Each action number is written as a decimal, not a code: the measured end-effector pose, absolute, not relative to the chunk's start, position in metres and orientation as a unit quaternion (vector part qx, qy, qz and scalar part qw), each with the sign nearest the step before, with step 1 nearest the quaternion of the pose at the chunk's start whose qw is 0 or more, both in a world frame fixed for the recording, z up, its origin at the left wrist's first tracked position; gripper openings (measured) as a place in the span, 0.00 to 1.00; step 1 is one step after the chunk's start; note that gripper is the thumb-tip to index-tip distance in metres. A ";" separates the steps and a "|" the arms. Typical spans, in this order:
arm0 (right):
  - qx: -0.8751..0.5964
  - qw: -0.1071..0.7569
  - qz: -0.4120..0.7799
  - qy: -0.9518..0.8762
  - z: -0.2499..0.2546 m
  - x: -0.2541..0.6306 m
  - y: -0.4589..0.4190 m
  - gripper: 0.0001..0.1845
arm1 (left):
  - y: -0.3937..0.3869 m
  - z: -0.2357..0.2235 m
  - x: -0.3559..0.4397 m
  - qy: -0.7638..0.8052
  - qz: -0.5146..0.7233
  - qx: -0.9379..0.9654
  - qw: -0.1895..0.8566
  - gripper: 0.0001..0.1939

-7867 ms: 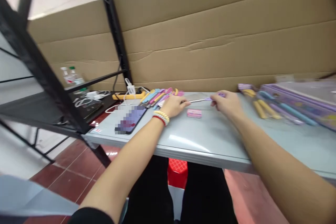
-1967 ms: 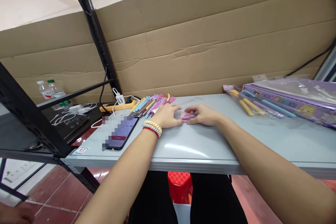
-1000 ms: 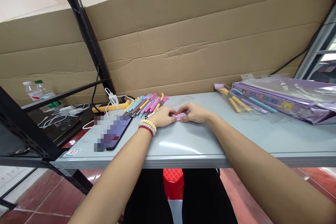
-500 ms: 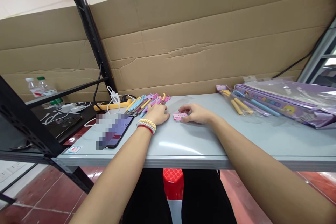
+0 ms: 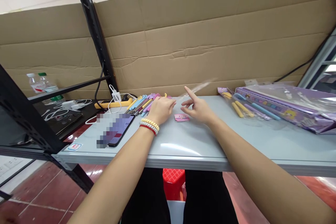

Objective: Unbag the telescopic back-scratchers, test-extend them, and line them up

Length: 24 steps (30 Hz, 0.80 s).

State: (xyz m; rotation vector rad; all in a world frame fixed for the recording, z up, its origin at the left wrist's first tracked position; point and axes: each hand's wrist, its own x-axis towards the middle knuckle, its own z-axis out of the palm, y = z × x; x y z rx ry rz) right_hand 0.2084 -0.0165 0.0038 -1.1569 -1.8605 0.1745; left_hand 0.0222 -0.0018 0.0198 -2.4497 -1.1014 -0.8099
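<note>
My left hand (image 5: 162, 107), with braided bands at the wrist, pinches one end of a clear plastic bag (image 5: 201, 86) above the table. The bag slants up to the right, passing behind my right hand (image 5: 197, 106). That hand has its index finger stretched out and the other fingers apart and bent; it grips nothing that I can see. Just below the fingers, a small pink printed card (image 5: 182, 117) lies flat on the grey table (image 5: 178, 138). Several colourful hand-shaped back scratchers (image 5: 139, 104) lie in a pile beside and partly behind my left hand.
A phone (image 5: 122, 131), partly blurred out, lies at the left, near a yellow power strip (image 5: 114, 104) with a white charger. On the right are bagged scratchers (image 5: 243, 108) and a purple printed package (image 5: 291, 105). A cardboard wall (image 5: 183, 42) closes the back.
My left hand has risen from the table and lifted the clear bag. My right hand has let go of the pink card and moved up with its index finger extended.
</note>
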 end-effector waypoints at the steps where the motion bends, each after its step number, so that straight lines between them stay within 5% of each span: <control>1: -0.463 0.456 0.062 -0.757 0.003 0.208 -0.016 0.38 | -0.002 0.019 0.023 -0.360 -0.294 -0.870 0.164 0.15; 5: -0.461 0.493 0.033 -0.737 0.003 0.209 -0.013 0.23 | -0.002 0.017 0.025 -0.328 -0.361 -0.863 0.131 0.13; 9: -0.475 0.549 0.037 -0.687 0.006 0.211 -0.015 0.21 | 0.001 0.014 0.020 -0.374 -0.395 -0.835 0.088 0.32; 12: -0.484 0.559 0.041 -0.672 0.008 0.211 -0.015 0.21 | 0.004 0.012 0.017 -0.396 -0.372 -0.838 0.056 0.36; 24: -0.491 0.559 0.049 -0.666 0.008 0.212 -0.016 0.23 | 0.009 0.013 0.020 -0.414 -0.510 -0.754 -0.002 0.10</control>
